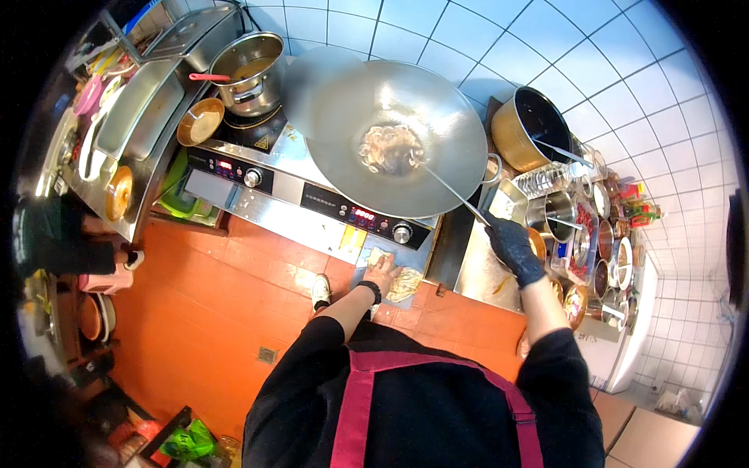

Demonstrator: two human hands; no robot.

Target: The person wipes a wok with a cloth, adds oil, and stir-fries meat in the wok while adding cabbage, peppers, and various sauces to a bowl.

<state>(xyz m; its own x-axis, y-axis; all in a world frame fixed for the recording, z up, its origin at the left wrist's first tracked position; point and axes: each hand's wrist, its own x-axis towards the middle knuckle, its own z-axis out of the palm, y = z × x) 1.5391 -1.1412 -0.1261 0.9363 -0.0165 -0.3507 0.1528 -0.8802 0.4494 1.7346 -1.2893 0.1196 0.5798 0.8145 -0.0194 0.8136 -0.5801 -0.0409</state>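
Observation:
A large metal wok [450, 134] sits on the cooktop, with pale sliced food [389, 146] and some liquid at its bottom. My right hand [515, 248], in a black glove, grips the long metal handle of a ladle or spatula [450, 187], whose head lies in the food. My bare left hand [383, 274] rests on a crumpled pale cloth [409, 284] at the front edge of the cooktop, just below the control panel [366, 215]; whether its fingers pinch the cloth is hard to see.
Left of the wok stand a steel pot [248, 76] with a red-handled utensil and a bowl [201, 121]. At right are a deep pot [529, 128], a plastic bottle [541, 180] and several ingredient containers [579, 243]. Another person's dark sleeve [64, 234] shows at far left.

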